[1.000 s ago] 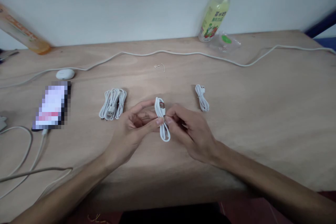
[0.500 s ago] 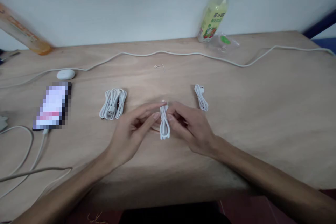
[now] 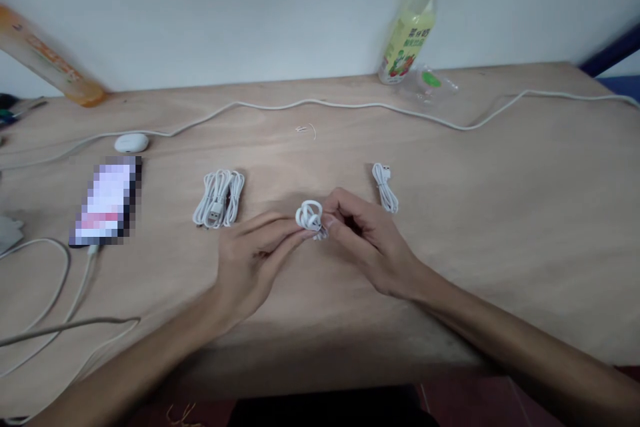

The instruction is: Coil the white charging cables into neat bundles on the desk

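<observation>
Between my two hands, over the front middle of the table, is a coiled white USB cable [image 3: 309,215], its loops facing up toward me. My left hand [image 3: 255,257] pinches it from the left with thumb and fingers. My right hand [image 3: 367,237] is closed at its right side, thumb and forefinger pinched at the bundle; fingertips partly hide what they grip. Left of my hands lies a group of bundled white cables [image 3: 219,199], a USB plug on top. A single tied cable bundle [image 3: 385,188] lies to the right.
Small white scraps [image 3: 306,129] lie beyond my hands. A long white cord [image 3: 350,103] crosses the wooden table [image 3: 475,213]. At left are a phone [image 3: 107,200] on a charging cable and a white case [image 3: 131,142]. A yellow-green bottle [image 3: 410,33] and an orange bottle [image 3: 55,63] stand at the back.
The cable bundle has tipped in my hands: its loops pointed down toward me before and now face upward. My left fingers have closed on it. The view has shifted slightly.
</observation>
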`<act>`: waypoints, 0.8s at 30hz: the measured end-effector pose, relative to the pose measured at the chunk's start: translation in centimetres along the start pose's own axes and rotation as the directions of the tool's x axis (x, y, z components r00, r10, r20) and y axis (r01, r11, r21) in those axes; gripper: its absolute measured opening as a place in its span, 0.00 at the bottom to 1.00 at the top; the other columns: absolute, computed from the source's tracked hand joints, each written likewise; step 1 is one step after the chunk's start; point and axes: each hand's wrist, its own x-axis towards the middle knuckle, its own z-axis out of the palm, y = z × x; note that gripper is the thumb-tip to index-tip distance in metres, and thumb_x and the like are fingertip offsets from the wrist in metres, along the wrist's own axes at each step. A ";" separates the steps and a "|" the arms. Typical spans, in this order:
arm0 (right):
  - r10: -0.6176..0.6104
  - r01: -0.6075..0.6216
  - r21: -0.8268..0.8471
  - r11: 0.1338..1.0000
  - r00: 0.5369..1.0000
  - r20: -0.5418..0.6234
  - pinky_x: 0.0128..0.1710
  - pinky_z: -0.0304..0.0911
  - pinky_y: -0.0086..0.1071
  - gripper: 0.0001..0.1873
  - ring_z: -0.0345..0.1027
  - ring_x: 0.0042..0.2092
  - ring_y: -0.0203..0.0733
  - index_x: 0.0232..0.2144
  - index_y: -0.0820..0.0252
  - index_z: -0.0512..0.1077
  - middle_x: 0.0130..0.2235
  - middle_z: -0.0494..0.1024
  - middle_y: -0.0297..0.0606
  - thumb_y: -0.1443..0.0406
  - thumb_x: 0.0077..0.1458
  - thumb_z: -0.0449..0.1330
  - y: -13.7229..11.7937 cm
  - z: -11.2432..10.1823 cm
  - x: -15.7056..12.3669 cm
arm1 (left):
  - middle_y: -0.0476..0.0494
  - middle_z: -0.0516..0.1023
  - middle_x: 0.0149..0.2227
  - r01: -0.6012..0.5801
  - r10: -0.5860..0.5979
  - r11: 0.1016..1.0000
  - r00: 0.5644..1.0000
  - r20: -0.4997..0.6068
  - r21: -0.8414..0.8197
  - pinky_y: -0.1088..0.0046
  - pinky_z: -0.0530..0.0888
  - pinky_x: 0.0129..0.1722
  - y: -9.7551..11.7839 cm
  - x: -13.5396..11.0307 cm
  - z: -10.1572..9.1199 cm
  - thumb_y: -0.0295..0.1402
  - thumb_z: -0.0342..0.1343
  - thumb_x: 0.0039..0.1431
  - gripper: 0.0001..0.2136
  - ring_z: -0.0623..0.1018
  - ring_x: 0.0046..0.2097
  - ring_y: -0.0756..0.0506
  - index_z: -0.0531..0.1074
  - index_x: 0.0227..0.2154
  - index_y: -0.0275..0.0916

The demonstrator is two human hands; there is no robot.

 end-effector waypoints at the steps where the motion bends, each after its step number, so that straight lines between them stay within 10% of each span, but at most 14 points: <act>1: -0.022 0.022 -0.027 0.999 1.000 0.004 0.32 0.51 0.33 0.13 0.54 0.30 0.36 0.31 0.55 0.63 0.29 0.62 0.27 0.65 0.72 0.55 0.0 -0.1 0.0 | 0.47 0.90 0.40 0.125 -0.124 0.989 0.992 0.026 -0.077 0.70 0.83 0.41 0.3 0.2 0.1 0.30 0.67 0.69 0.05 0.87 0.40 0.44 0.88 0.40 0.47; 6: -0.085 0.089 -0.112 0.990 0.995 0.043 0.31 0.51 0.33 0.12 0.54 0.29 0.35 0.32 0.55 0.62 0.28 0.64 0.27 0.66 0.72 0.55 0.3 -0.4 0.0 | 0.46 0.89 0.34 0.520 -0.461 0.760 0.854 0.240 -0.390 0.62 0.83 0.45 1.1 1.3 0.1 0.35 0.69 0.65 0.06 0.86 0.40 0.40 0.88 0.32 0.46; 14: -0.158 0.169 -0.160 0.973 0.984 0.078 0.31 0.51 0.33 0.13 0.55 0.28 0.35 0.32 0.55 0.63 0.28 0.65 0.27 0.67 0.72 0.55 0.5 -0.6 0.0 | 0.44 0.85 0.33 0.687 -0.475 0.448 0.725 0.498 -0.573 0.70 0.80 0.42 0.2 1.3 0.4 0.40 0.70 0.65 0.09 0.80 0.35 0.46 0.85 0.33 0.39; 24: -0.209 0.217 -0.166 0.962 0.976 0.062 0.32 0.56 0.32 0.11 0.57 0.29 0.35 0.35 0.55 0.67 0.30 0.70 0.29 0.67 0.74 0.54 0.2 -0.6 0.1 | 0.48 0.83 0.35 0.560 -0.384 0.606 0.828 0.408 -0.565 0.72 0.76 0.42 0.6 1.2 0.1 0.35 0.66 0.69 0.06 0.79 0.37 0.47 0.81 0.37 0.40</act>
